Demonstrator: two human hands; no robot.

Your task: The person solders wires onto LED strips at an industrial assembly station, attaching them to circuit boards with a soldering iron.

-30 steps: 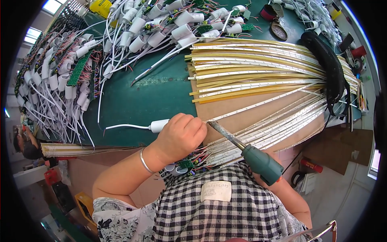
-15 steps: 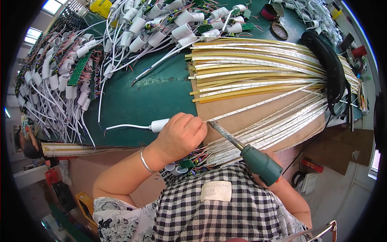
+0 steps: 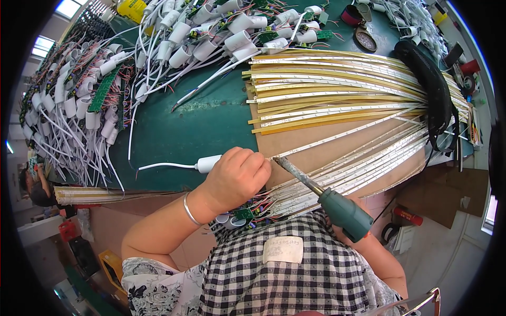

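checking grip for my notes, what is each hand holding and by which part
The left hand is closed around the end of a white capsule with a white cord. The right hand, mostly hidden, holds the soldering iron by its green handle.

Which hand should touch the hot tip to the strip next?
Probably the right hand: it grips the green soldering iron, tip beside the left hand, which is closed over the white connector.

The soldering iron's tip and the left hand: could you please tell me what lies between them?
Hardly anything: in the head view the soldering iron points its tip right beside the left hand, with only a sliver of brown board between, where a light strip ends.
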